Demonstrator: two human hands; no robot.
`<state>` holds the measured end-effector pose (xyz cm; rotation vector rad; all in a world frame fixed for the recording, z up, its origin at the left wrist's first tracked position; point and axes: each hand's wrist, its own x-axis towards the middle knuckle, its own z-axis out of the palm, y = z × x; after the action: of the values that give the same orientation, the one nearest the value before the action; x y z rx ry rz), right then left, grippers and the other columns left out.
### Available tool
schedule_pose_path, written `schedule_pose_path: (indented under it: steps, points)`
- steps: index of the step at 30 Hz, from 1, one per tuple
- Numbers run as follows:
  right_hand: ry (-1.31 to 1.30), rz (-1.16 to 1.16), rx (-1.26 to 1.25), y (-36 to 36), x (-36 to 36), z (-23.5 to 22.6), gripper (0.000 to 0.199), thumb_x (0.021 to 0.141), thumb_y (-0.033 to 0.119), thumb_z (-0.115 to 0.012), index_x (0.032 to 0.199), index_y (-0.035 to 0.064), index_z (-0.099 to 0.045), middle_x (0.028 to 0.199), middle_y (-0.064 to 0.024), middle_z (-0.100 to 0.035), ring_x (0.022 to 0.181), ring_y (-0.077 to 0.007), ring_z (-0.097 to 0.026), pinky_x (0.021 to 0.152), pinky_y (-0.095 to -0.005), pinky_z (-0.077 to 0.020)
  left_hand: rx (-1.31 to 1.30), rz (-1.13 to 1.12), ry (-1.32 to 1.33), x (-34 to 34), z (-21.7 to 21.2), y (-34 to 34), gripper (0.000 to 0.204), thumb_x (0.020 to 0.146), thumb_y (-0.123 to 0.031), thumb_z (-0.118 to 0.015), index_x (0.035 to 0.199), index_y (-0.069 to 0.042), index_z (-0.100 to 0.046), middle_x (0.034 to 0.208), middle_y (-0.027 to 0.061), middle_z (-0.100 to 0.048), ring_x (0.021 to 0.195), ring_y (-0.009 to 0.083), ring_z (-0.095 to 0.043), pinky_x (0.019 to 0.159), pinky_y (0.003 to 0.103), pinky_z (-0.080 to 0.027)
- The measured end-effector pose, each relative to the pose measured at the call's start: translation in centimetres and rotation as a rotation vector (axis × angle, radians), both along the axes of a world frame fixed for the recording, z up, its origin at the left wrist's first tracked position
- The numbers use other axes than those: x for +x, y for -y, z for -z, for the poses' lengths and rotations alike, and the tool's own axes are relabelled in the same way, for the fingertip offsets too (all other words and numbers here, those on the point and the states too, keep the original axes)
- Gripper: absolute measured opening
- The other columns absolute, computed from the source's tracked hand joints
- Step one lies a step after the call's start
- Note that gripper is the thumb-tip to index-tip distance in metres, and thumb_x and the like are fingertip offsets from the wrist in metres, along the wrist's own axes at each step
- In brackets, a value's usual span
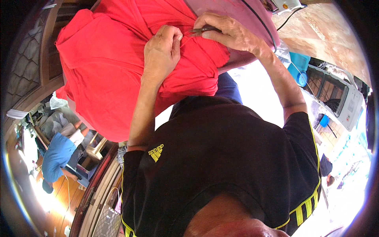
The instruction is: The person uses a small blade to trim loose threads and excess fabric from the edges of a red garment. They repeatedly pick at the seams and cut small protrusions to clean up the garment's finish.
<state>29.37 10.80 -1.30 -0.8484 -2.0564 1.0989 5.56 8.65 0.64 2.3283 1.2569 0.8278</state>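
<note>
A large piece of red cloth (98, 47) lies bunched and folded over a pinkish surface in front of me. My left hand (162, 51) rests on it with the fingers curled in, thumb and forefinger pinching a bit of the cloth; the exact spot held is hidden by the fingers. To its right, my right hand (227, 33) is closed around small dark-handled thread snips (205, 30). Their blades point left, close to my left fingertips and just over the red cloth. Whether the blades touch it I cannot tell.
A dark cord (258, 17) runs over the pinkish surface (241, 15) beyond my right hand. At the far right corner stands a pale device (287, 5). A blue plastic container (299, 67) is off to the right. Another person in a blue shirt (58, 156) bends over at the left.
</note>
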Motion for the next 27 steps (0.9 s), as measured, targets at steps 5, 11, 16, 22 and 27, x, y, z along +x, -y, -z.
schedule_pose_path:
  steps: [5,11,16,22,27]
  points:
    - [0.172,0.010,0.138,0.7,-0.9,-1.0,0.018,0.092,0.015,-0.063,0.109,0.0090,-0.060,0.105,-0.0085,-0.060,0.099,-0.0309,-0.063,0.082,-0.0425,-0.0523,0.001,-0.024,-0.028,0.0,-0.1,0.5,0.014,0.086,-0.003,-0.065,0.094,-0.007,-0.056,0.085,0.0133,-0.064,0.074,0.0356,-0.065,0.065,0.045,-0.050]
    - [0.229,0.041,0.199,1.0,-1.6,-1.0,0.017,0.092,0.010,-0.064,0.108,0.0072,-0.060,0.108,-0.0069,-0.059,0.094,-0.0311,-0.064,0.077,-0.0433,-0.0533,-0.018,-0.009,0.023,0.4,-0.5,0.6,0.015,0.085,-0.001,-0.064,0.095,-0.006,-0.055,0.086,0.0121,-0.062,0.074,0.0366,-0.064,0.064,0.045,-0.050]
    - [0.243,0.014,0.159,1.0,-1.3,-1.6,0.018,0.092,0.009,-0.064,0.109,0.0061,-0.060,0.110,-0.0080,-0.060,0.096,-0.0288,-0.066,0.080,-0.0414,-0.0530,-0.039,-0.068,0.072,0.5,-0.7,0.7,0.014,0.085,0.002,-0.062,0.093,-0.006,-0.054,0.086,0.0112,-0.061,0.079,0.0352,-0.063,0.067,0.043,-0.050]
    - [-0.033,-0.053,-0.128,-0.2,-0.3,-0.6,0.037,0.089,0.002,-0.067,0.125,0.0025,-0.059,0.113,-0.0066,-0.065,0.111,-0.0172,-0.061,0.097,-0.0329,-0.0488,0.133,0.208,0.110,0.3,-3.6,3.9,0.010,0.082,-0.005,-0.067,0.089,-0.009,-0.062,0.088,0.0040,-0.062,0.092,0.0253,-0.062,0.090,0.045,-0.042]
    - [-0.059,-0.074,-0.181,-1.3,-1.1,0.3,0.034,0.090,0.011,-0.069,0.122,0.0017,-0.063,0.114,-0.0101,-0.067,0.103,-0.0190,-0.065,0.091,-0.0325,-0.0525,-0.002,0.282,0.023,0.5,-5.2,5.1,0.037,0.074,-0.036,-0.081,0.097,-0.011,-0.066,0.103,0.0025,-0.063,0.108,0.0241,-0.059,0.096,0.047,-0.035]
